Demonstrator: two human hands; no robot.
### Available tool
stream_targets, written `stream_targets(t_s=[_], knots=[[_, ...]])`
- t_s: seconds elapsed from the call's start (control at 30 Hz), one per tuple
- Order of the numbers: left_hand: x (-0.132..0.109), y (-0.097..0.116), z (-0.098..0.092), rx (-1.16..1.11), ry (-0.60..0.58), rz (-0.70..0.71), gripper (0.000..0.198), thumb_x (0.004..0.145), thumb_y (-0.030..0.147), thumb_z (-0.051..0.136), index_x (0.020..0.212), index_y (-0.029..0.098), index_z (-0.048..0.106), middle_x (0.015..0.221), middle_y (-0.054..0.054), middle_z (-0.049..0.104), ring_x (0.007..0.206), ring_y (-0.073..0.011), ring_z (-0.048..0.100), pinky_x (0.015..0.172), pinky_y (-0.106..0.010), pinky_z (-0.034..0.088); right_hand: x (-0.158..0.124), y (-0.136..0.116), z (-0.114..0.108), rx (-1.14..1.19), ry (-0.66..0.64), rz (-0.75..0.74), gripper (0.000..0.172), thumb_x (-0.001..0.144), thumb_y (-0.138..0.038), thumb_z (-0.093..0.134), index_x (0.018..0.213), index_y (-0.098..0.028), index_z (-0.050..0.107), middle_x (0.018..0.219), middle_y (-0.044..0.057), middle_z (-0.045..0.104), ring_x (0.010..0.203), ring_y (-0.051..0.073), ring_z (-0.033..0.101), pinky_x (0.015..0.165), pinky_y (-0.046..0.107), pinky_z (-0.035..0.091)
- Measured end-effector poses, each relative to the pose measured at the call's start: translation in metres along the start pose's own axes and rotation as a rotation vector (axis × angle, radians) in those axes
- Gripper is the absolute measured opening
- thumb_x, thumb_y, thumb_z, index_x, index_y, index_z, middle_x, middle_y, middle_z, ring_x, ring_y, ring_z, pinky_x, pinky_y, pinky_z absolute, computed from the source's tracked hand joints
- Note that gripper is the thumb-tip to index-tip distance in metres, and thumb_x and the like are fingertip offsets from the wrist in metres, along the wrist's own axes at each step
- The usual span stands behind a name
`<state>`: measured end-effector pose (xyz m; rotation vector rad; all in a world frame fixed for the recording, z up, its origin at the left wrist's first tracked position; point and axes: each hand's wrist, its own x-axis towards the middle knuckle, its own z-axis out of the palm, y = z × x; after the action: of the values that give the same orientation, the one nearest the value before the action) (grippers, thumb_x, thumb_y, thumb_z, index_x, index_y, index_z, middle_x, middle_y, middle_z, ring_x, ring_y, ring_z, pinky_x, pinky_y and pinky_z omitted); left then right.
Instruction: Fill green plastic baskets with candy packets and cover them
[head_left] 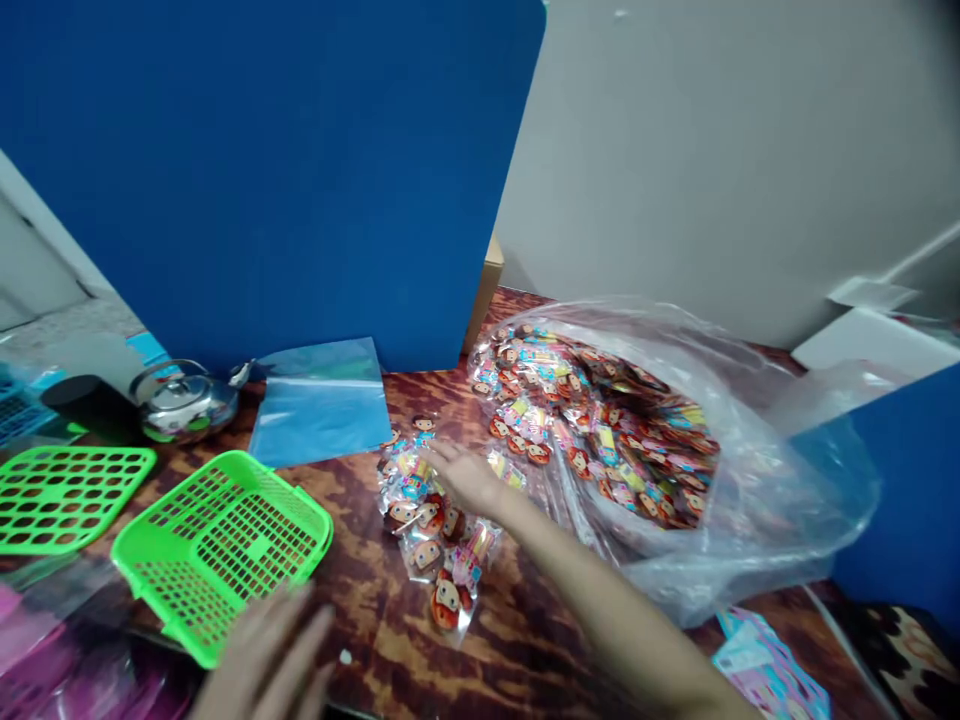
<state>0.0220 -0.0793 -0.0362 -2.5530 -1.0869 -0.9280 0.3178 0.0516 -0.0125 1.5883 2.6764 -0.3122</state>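
Packets (448, 598) lie on the desk (540, 650) between a basket (259, 547), left, and a bag (742, 480), right. Behind the basket stands a kettle (191, 402).

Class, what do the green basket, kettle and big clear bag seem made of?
Green basket: likely moulded plastic, smooth, with regular holes. Kettle: apparently polished metal, given its mirror-like highlights. Clear bag: probably thin, glossy plastic film; its wrinkles catch light.

Kinda middling light in here from where I'm standing, soft and even, can't tell the source. Glare pops off the kettle (187, 403) and the big clear bag (787, 530). The left hand (266, 660) is a blurry smear, pink plastic (86, 680) looks mushy, and the top right corner goes dark.
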Motion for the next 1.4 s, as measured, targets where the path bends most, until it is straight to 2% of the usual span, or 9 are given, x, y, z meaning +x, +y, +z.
stream_targets(t_s=[0.17,0.37,0.67,0.9,1.0,1.1,1.2,1.3,1.4], knots=[[0.041,0.081,0.073,-0.081,-0.280,0.141,0.060,0.083,0.030,0.052,0.139,0.022,0.033,0.143,-0.010,0.036,0.131,-0.0326,0.030,0.102,-0.049,0.034,0.040,0.017,0.004,-0.235,-0.129,-0.355,0.045,0.086,-0.011,0.046,0.128,-0.027,0.046,0.125,0.008,0.054,0.120,0.023,0.043,0.093,0.041,0.040],[0.028,0.094,0.124,-0.190,-0.558,0.079,0.066,0.087,0.041,0.047,0.144,0.025,0.017,0.149,-0.009,0.024,0.132,-0.0362,0.024,0.103,-0.058,0.025,0.042,0.018,-0.002,-0.342,-0.104,-0.522,0.024,0.090,-0.017,0.045,0.109,-0.023,0.059,0.115,0.007,0.059,0.110,0.020,0.049,0.098,0.041,0.032],[0.019,0.080,0.116,-0.172,-0.539,0.114,0.063,0.085,0.037,0.052,0.141,0.029,0.025,0.149,-0.005,0.024,0.135,-0.0326,0.019,0.107,-0.056,0.015,0.066,0.019,-0.003,-0.398,-0.054,-0.627,0.026,0.094,-0.017,0.038,0.110,-0.023,0.058,0.131,0.003,0.052,0.125,0.023,0.038,0.103,0.047,0.024],[0.015,0.051,0.095,-0.169,-0.411,0.128,0.048,0.086,0.023,0.048,0.133,0.026,0.040,0.142,-0.007,0.038,0.133,-0.0302,0.027,0.106,-0.052,0.026,-0.011,0.015,-0.041,-0.175,-0.107,-0.297,0.015,0.087,-0.027,0.051,0.094,-0.017,0.058,0.091,0.008,0.065,0.084,0.019,0.059,0.081,0.035,0.043],[0.006,0.042,0.087,-0.223,-0.312,0.027,0.046,0.085,0.016,0.044,0.131,0.019,0.043,0.135,-0.011,0.046,0.129,-0.0261,0.035,0.106,-0.048,0.029,-0.056,-0.006,-0.019,-0.022,-0.274,-0.391,0.017,0.083,-0.031,0.056,0.093,-0.018,0.059,0.099,0.008,0.064,0.089,0.019,0.059,0.078,0.031,0.045],[0.000,0.037,0.085,-0.267,-0.211,-0.069,0.044,0.085,0.011,0.041,0.128,0.019,0.045,0.132,-0.010,0.049,0.125,-0.0215,0.042,0.105,-0.039,0.035,-0.086,-0.026,0.022,-0.168,-0.173,-0.239,0.014,0.084,-0.019,0.051,0.094,-0.016,0.060,0.126,0.015,0.051,0.109,0.025,0.051,0.090,0.041,0.039],[0.004,0.038,0.086,-0.284,-0.144,-0.106,0.046,0.086,0.010,0.041,0.131,0.021,0.042,0.131,-0.009,0.050,0.124,-0.0208,0.043,0.103,-0.037,0.037,-0.097,-0.035,0.041,-0.189,-0.164,-0.133,0.027,0.083,-0.017,0.050,0.109,-0.018,0.055,0.115,0.015,0.057,0.099,0.025,0.055,0.083,0.042,0.042],[0.015,0.039,0.089,-0.303,-0.136,-0.148,0.050,0.088,0.011,0.040,0.137,0.021,0.034,0.133,-0.010,0.047,0.125,-0.0215,0.041,0.103,-0.039,0.036,-0.097,-0.028,0.021,-0.113,-0.230,-0.151,0.049,0.077,-0.020,0.054,0.125,-0.021,0.044,0.100,0.010,0.063,0.092,0.024,0.057,0.084,0.042,0.042],[0.019,0.038,0.093,-0.274,-0.145,-0.163,0.052,0.090,0.016,0.042,0.139,0.021,0.029,0.134,-0.009,0.047,0.125,-0.0217,0.041,0.103,-0.040,0.036,-0.090,0.000,-0.017,-0.140,-0.350,-0.198,0.038,0.074,-0.017,0.054,0.112,-0.022,0.056,0.096,0.007,0.066,0.090,0.022,0.059,0.091,0.044,0.038]])
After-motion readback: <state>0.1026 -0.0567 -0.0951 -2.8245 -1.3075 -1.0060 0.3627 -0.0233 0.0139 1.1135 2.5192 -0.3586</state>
